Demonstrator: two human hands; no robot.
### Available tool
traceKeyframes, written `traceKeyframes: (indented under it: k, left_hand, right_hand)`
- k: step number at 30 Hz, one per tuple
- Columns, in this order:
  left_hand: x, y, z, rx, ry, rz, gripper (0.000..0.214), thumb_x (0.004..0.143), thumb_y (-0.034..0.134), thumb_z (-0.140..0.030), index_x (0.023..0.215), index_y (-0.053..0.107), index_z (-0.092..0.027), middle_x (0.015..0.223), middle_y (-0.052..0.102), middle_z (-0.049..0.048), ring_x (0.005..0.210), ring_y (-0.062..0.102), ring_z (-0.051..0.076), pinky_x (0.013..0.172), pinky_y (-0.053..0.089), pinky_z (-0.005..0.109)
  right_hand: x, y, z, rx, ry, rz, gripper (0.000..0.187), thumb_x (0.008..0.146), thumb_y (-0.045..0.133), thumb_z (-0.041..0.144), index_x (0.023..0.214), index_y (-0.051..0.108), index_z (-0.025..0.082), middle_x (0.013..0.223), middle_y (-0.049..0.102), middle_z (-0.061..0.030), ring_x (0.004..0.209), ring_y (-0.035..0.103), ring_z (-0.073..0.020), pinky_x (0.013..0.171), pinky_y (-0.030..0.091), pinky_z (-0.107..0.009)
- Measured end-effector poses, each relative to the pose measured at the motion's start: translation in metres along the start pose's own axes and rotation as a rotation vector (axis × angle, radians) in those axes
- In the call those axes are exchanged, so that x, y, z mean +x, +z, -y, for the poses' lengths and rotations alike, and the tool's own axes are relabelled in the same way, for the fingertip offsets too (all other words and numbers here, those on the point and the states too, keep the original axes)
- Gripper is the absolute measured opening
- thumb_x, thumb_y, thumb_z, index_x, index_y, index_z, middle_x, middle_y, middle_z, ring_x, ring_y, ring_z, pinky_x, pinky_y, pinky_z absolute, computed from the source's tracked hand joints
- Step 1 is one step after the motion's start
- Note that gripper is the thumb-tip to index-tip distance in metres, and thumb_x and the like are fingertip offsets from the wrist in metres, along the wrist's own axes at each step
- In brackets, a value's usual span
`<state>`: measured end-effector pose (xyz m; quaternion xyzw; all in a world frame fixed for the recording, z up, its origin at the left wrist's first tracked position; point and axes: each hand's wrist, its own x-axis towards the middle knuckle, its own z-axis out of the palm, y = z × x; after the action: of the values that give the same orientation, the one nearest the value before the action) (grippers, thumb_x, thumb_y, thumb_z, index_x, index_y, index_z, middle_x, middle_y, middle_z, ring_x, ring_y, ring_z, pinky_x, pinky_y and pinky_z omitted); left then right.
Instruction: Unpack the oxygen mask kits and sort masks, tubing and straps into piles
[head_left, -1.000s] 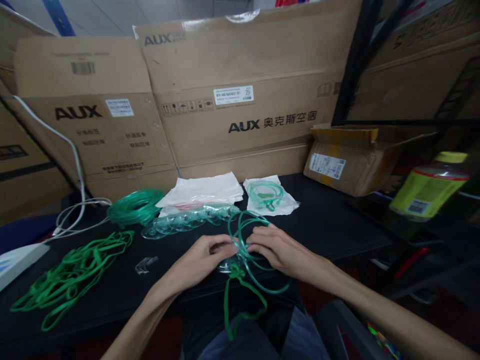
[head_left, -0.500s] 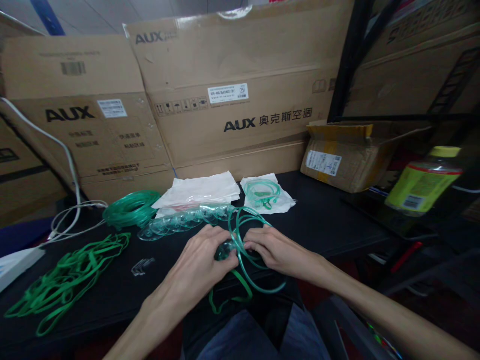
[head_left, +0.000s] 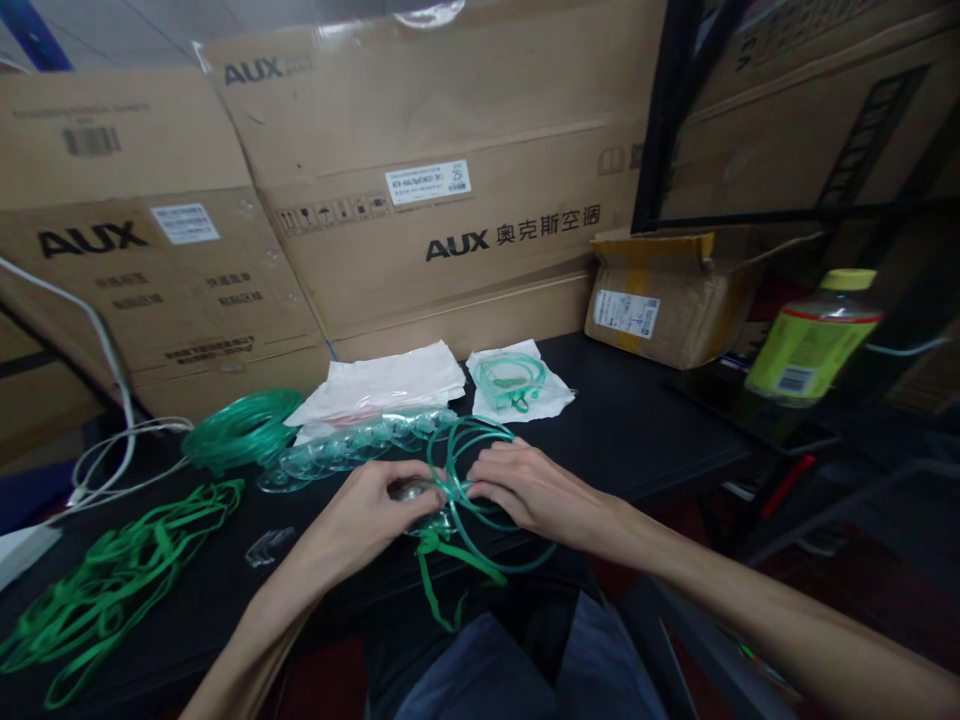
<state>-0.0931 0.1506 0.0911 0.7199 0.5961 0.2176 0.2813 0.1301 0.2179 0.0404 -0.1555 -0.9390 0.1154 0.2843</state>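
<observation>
Clock taken from the hands, 12 straight ahead. Large brown cardboard AUX boxes [head_left: 450, 150] stand across 12, behind the flat black table [head_left: 637, 430]. Smaller open brown cardboard box with yellow tape [head_left: 652, 315] at 2. Tangled heap of flat green straps [head_left: 131, 560] near 9. Stack of thin white sheets [head_left: 386, 378] at 11; overlapping row of clear greenish plastic masks [head_left: 352, 450] just in front of it, toward 10. Clear plastic bottle with yellow-green label [head_left: 814, 340] between 2 and 3. White flat packet with coiled green tubing [head_left: 551, 398] at 1. Ring-shaped coil of translucent green tubing [head_left: 240, 430] between 9 and 10.

Left hand [head_left: 375, 510] — thumb and fingers curled narrow — holds a single clear greenish plastic mask [head_left: 440, 521] over the near table edge. Right hand [head_left: 529, 487] just beside it, fingers drawn together on looped thin green tubing [head_left: 452, 483]; loops cover the fingertips, so exact contact is hard to read. Narrow green strap [head_left: 427, 580] dangles from the mask toward 6. Small bent clear pieces [head_left: 268, 547] lie between 8 and 9.
</observation>
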Motion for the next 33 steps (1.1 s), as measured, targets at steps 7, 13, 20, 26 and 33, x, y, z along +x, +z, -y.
traceKeyframes:
  k: [7,13,20,26,33]
  left_hand:
    - [-0.025,-0.03,0.019,0.099,-0.139,-0.194,0.05,0.083,0.061,-0.06,0.11,0.078,-0.021,0.102,0.078,0.0051,0.091,0.07,0.029,0.08,0.053,0.034]
    - [-0.017,-0.013,0.024,0.277,-0.064,-0.286,0.038,0.093,0.053,-0.05,0.109,0.078,-0.027,0.109,0.079,0.0027,0.103,0.071,0.028,0.095,0.051,0.037]
    - [-0.017,0.002,0.024,0.5,0.123,-0.501,0.033,0.1,0.048,-0.036,0.107,0.075,-0.019,0.114,0.076,0.0091,0.112,0.064,0.028,0.101,0.048,0.042]
    - [0.005,0.02,-0.023,0.603,0.141,-0.344,0.032,0.102,0.05,-0.034,0.118,0.071,-0.017,0.117,0.073,0.0115,0.113,0.065,0.028,0.1,0.05,0.041]
    - [0.028,0.045,-0.019,0.798,0.171,-0.236,0.024,0.102,0.046,-0.022,0.112,0.066,-0.011,0.117,0.068,0.0163,0.112,0.063,0.03,0.098,0.048,0.044]
  right_hand:
    - [-0.004,-0.006,-0.005,-0.035,0.134,0.018,0.027,0.106,0.047,0.029,0.089,0.064,0.017,0.091,0.07,-0.0046,0.088,0.063,-0.0179,0.084,0.04,-0.031]
    - [-0.004,-0.011,-0.001,0.008,0.189,-0.013,0.026,0.097,0.064,0.043,0.096,0.071,0.018,0.093,0.069,-0.004,0.091,0.062,-0.0189,0.085,0.042,-0.031]
    - [-0.02,-0.029,0.0,-0.072,0.101,0.061,0.017,0.094,0.069,0.036,0.097,0.076,0.021,0.106,0.062,-0.0068,0.104,0.056,-0.0226,0.09,0.043,-0.035]
    - [-0.032,-0.032,0.01,-0.117,0.179,0.031,0.022,0.094,0.067,0.042,0.1,0.075,0.023,0.105,0.063,-0.0073,0.099,0.059,-0.023,0.093,0.042,-0.041]
    - [-0.076,-0.03,0.035,0.144,0.541,-0.257,0.053,0.1,0.048,0.055,0.063,0.064,0.02,0.067,0.06,-0.0067,0.062,0.057,-0.0182,0.061,0.046,-0.031]
